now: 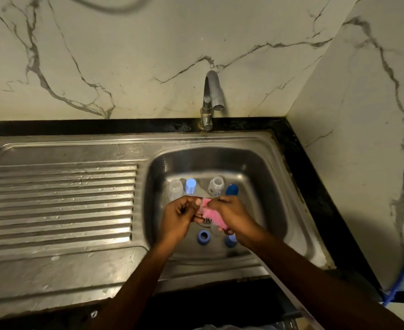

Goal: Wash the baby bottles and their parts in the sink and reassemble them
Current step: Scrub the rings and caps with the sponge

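Your left hand (181,214) and right hand (232,214) are hovering together over the sink (267,186), both pinching the pink sponge (211,214), whose long axis is running 11 to 5 o'clock. Just beyond, at 12 o'clock, the clear bottle (176,189) is standing nearer your left, the second bottle (216,186) nearer your right.

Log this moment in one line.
left hand, right hand: grip pink sponge over sink | bottles, blue caps: in sink | tap: no flow

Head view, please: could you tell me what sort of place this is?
Probably a home kitchen corner: a stainless steel sink with a ribbed drainboard, a tap mounted behind the basin, and marble-patterned walls meeting at a corner.
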